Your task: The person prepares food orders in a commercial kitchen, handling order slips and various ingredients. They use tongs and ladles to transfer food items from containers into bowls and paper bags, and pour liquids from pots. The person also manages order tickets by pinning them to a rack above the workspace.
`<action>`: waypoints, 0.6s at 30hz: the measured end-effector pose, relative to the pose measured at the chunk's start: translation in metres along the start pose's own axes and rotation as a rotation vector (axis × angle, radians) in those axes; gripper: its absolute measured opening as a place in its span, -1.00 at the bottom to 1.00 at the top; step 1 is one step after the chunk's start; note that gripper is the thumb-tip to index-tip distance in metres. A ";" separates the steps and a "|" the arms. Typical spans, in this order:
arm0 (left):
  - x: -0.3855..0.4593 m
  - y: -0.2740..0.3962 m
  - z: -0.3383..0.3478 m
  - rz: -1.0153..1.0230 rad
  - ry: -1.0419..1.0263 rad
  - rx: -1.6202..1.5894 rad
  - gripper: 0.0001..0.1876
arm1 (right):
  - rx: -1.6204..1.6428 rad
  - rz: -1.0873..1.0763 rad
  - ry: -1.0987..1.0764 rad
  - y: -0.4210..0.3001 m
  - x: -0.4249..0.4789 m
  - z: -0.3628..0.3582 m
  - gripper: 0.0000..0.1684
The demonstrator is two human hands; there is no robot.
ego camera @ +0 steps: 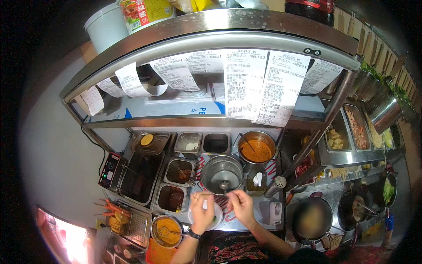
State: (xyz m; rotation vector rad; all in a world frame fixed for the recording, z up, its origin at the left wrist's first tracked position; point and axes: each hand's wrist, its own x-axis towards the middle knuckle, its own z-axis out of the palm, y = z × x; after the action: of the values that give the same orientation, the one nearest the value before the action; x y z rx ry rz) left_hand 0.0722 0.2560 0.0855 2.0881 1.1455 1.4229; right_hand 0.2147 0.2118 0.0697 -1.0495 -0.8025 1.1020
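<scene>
My left hand (201, 211), with a ring and a dark wristband, is curled above a white bowl (217, 221). A small white item (205, 204) shows by its fingers; whether it is gripped is unclear. My right hand (243, 207) is bent with thumb and fingers drawn together, just right of the bowl. Close beyond the fingertips, a ladle (225, 184) rests in a steel pot (211, 168) of cloudy liquid. I cannot tell whether the right fingers touch its handle. The bowl is partly covered by my left hand, with a bit of green visible inside.
Behind the pot stands a pot of orange-red sauce (260, 148). Steel sauce containers (174, 198) and a fryer (140, 178) are on the left, near a pan of orange powder (166, 231). Woks (311, 219) line the right. Printed slips (245, 85) hang from the overhead shelf.
</scene>
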 end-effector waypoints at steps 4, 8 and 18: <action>-0.091 -0.002 0.034 -0.232 -0.211 -0.075 -0.81 | -0.125 0.029 0.121 0.009 -0.020 -0.038 -0.84; -0.125 0.002 0.031 -0.047 -0.672 -0.098 -0.69 | -0.163 -0.027 0.189 0.009 -0.025 -0.062 -0.82; -0.138 0.013 0.017 0.037 -0.892 0.085 -0.71 | -0.141 -0.151 0.075 -0.003 -0.004 -0.040 -0.87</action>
State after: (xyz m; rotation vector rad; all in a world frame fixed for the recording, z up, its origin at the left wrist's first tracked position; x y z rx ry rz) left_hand 0.0702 0.1417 0.0047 2.3866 0.7817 0.3243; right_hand 0.2511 0.1968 0.0591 -1.1221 -0.8943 0.8836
